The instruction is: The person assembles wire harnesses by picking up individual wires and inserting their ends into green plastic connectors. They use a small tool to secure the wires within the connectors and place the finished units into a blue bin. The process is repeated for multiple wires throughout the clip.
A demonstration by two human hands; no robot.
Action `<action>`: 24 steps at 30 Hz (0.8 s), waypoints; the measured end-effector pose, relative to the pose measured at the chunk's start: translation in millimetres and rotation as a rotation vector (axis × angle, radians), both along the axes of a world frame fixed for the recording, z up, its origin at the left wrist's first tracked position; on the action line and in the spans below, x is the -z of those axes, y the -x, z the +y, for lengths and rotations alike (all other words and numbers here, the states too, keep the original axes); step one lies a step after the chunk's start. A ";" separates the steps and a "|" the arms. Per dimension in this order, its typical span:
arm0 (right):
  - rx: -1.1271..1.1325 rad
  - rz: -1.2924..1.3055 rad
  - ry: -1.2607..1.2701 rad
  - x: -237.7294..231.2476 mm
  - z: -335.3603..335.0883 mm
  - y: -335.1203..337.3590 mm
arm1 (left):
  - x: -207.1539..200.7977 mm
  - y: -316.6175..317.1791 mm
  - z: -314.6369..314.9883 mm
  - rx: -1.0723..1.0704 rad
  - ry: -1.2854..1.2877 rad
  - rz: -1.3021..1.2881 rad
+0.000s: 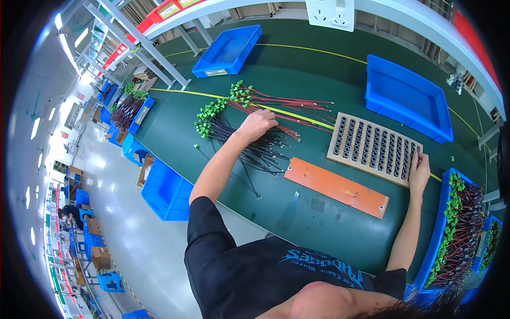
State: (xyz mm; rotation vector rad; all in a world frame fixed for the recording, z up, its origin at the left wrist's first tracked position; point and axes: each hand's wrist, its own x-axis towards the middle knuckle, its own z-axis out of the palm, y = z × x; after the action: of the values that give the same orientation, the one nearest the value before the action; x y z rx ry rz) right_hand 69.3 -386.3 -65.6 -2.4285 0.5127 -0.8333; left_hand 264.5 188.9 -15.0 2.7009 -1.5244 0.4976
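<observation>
My left hand [257, 125], fingers bent and drawn together, is over a pile of cut wires on the green table. Red wires [281, 100] and black wires [260, 149] spread out to the right, and bright green connectors [211, 110] cluster at their left ends. What the fingers grip is hidden beneath the hand. At the right end of a light tan block [357, 162] holding rows of black round parts [376, 144], my right hand [419, 168] is closed, its fingertips by the last row. Whatever it pinches is too small to tell.
An orange strip [337, 187] lies in front of the block. Blue trays stand at the back left [227, 50] and back right [406, 95]. A blue bin [441, 234] full of green-ended wires is by my right arm. A socket plate [330, 15] hangs above the far edge.
</observation>
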 end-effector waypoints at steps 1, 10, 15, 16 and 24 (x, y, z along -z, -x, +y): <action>-0.003 -0.012 0.006 -0.4 -0.3 -1.2 | -0.6 -3.0 4.0 -0.007 0.001 0.013; -0.008 0.003 -0.024 2.0 -7.3 4.8 | -27.7 11.6 24.8 -0.054 0.170 0.210; -0.005 -0.005 -0.014 1.0 0.9 1.6 | -9.3 13.3 1.2 0.056 0.148 0.112; -0.012 -0.003 -0.017 0.6 2.1 0.5 | -5.6 10.5 -1.2 0.052 0.079 0.125; -0.015 -0.006 -0.037 5.1 -6.0 0.9 | -27.7 -6.6 15.0 0.024 0.227 0.275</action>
State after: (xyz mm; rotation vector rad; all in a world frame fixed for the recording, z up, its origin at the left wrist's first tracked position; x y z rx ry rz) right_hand 68.4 -392.3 -70.7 -2.3925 0.5032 -0.8175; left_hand 271.0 203.9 12.7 2.4553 -1.3380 0.2649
